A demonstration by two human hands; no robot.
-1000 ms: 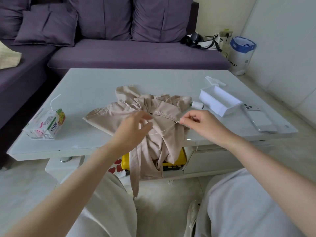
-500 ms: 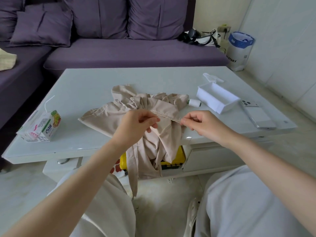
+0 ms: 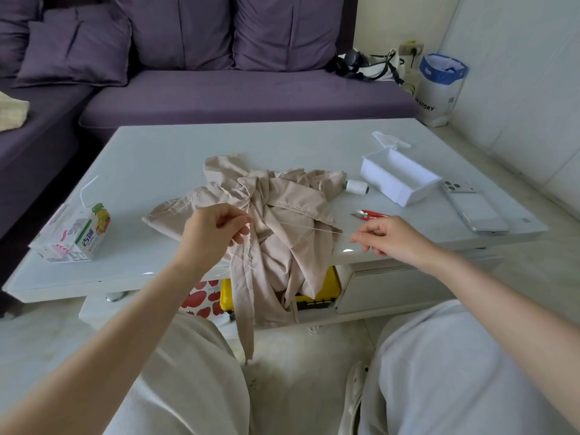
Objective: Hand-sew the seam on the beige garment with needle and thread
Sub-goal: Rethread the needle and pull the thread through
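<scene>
The beige garment lies crumpled on the white table, with part of it hanging over the front edge. My left hand pinches the fabric near a frayed seam edge. My right hand is off the garment's right side, fingers pinched on the pale thread, which runs taut between the two hands. I cannot make out the needle. A white thread spool lies just right of the garment.
Red thread snips lie by my right hand. A white open box and a phone sit at the table's right. A juice carton stands at left. A yellow case sits under the table; a purple sofa lies behind.
My right hand has moved right, away from the garment, drawing the thread out longer and uncovering the red snips. My left hand stays pinched on the fabric.
</scene>
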